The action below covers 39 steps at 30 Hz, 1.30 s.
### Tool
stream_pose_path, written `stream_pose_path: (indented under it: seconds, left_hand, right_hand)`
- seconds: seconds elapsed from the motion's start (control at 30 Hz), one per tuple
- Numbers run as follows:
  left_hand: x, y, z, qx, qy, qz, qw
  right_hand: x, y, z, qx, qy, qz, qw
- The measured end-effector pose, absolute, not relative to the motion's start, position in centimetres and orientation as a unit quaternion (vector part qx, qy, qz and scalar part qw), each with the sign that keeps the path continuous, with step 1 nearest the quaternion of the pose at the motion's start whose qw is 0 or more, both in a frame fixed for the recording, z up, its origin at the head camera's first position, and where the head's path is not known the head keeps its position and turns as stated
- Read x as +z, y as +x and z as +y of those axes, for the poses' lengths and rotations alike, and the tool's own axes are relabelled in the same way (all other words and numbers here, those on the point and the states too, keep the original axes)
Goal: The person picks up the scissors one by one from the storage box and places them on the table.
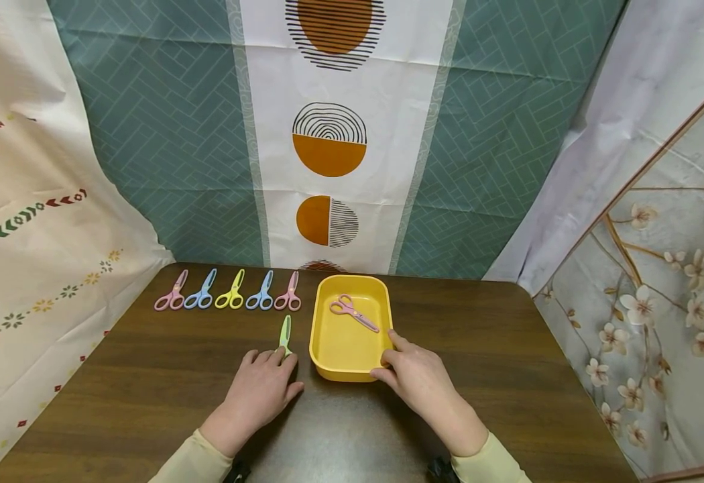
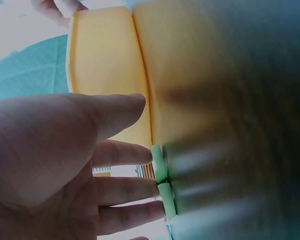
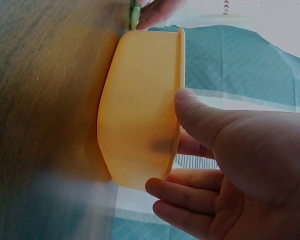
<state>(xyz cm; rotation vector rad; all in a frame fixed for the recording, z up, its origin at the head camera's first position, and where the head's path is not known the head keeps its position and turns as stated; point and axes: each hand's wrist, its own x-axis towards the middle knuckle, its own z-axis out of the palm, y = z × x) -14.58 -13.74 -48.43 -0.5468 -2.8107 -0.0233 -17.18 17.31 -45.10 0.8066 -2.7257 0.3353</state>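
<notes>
Green scissors [image 1: 285, 333] lie on the table left of a yellow tray [image 1: 322, 369], blades pointing away. My left hand [image 1: 259, 386] reaches over their handles [image 2: 160, 164]; in the left wrist view its straight fingertips touch the green loops, with the thumb held apart. My right hand [image 1: 421, 376] holds the tray at its near right corner, the thumb [image 3: 187, 97] at the rim and the other fingers along the side. Inside the tray rests a pair of pink scissors [image 1: 355, 313], lying aslant.
Along the table's far left edge runs a row of several scissors: pink [image 1: 172, 295], blue [image 1: 201, 293], yellow [image 1: 230, 294], blue [image 1: 260, 295] and pink [image 1: 288, 295]. A patterned curtain [image 1: 177, 134] hangs behind the dark wooden table [image 1: 479, 322].
</notes>
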Motion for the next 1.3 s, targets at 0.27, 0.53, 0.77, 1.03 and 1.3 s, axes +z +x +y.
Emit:
stream_pose_path:
  seconds: [0.27,0.53,0.77,1.03,1.3]
  left_hand:
    - [-48.45,-15.13,-13.83,-0.016,-0.183,-0.974,0.132]
    - [-48.21,-15.33,-13.89,-0.018,-0.183,-0.975,0.123]
    - [-48.14,-15.38,-13.82,-0.022,-0.183,-0.976,0.119]
    - [-48.16,-15.43,-13.83,-0.021,-0.184,-0.975,0.123]
    - [-48.16,-15.44,-13.81,-0.023,-0.181,-0.976,0.117]
  right_hand:
    - [-45.12,-17.19,17.27,0.117,0.276,-0.945,0.133]
    - [-45.06,-17.17,17.22,0.116,0.275,-0.945,0.13]
    - [-45.05,-17.15,17.26,0.119,0.275,-0.945,0.131]
    - [-45.1,-17.27,17.26,0.121,0.275,-0.945,0.127]
    - [-45.1,-17.22,17.24,0.121,0.276,-0.945,0.13]
